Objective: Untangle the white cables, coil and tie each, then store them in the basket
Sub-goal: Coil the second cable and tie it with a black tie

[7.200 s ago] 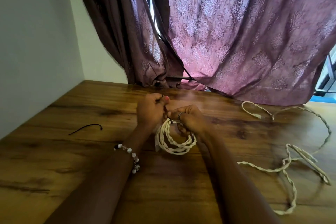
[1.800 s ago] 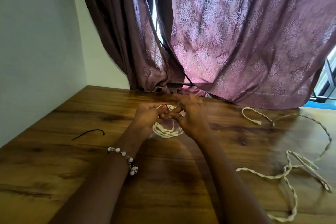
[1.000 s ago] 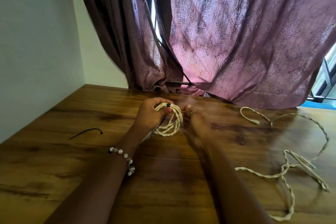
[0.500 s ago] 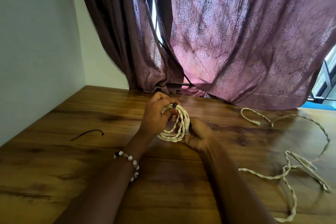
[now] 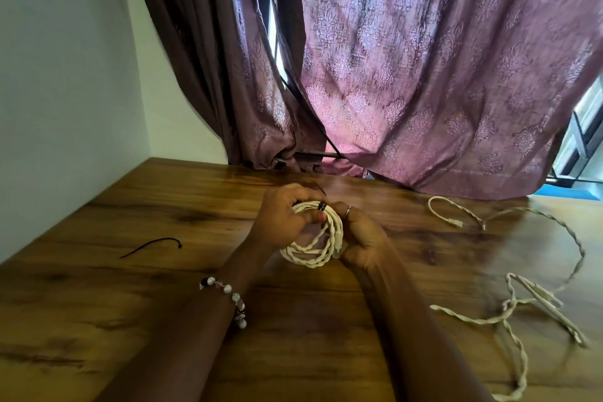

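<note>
Coil (image 5: 313,243) gripped by left hand (image 5: 280,222) and right hand (image 5: 360,240); fingertips hidden behind loops.

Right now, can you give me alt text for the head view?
Both hands, left hand and right hand, hold a coiled white cable with a black tie around its top, above a wooden table. A loose white cable sprawls at right; a spare black tie lies at left.

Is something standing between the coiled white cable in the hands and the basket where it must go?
Cannot tell: no basket is in view. Both hands, left hand and right hand, already grip the coiled cable, so nothing stands between them and it.
</note>
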Motion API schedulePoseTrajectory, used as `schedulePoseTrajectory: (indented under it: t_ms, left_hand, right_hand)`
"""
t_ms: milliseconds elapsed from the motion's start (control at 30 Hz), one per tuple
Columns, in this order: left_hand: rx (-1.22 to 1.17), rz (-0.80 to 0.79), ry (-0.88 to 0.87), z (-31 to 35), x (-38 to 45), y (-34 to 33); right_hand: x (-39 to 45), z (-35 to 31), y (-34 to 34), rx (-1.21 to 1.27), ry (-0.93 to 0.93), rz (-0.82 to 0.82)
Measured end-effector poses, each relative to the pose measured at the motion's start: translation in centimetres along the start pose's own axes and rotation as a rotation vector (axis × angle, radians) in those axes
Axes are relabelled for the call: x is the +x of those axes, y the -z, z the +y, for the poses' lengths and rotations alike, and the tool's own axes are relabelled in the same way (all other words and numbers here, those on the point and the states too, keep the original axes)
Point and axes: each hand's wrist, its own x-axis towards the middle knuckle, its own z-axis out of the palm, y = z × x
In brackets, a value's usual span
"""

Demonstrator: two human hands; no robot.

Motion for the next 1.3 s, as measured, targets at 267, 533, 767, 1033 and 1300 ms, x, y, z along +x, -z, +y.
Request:
schedulePoseTrajectory:
  t_ms: [267,533,767,1033,1300]
  left_hand:
    - [-0.165,-0.067,0.197,0.5,-0.2,-0.5]
    - [-0.217,-0.039,0.220,-0.3,-0.3,-0.8]
    - [-0.187,-0.029,0.222,-0.2,-0.3,-0.6]
    - [-0.089,0.019,0.036,-0.3,-0.6,-0.5]
    - [-0.156,0.124,0.107,-0.6,-0.8,-1.0]
  right_hand:
    - [-0.6,-0.8,-0.8,-0.082,0.030,0.055]
    - [-1.3,-1.0,-0.9,-0.157,0.169,0.272]
    - [-2.4,-1.8,-1.7,-0.515,0.517,0.206]
    - [-2.1,-0.9,-2.3,-0.567,0.627,0.227]
    - [-1.8,-0.9,-1.5,-0.737,0.660,0.138]
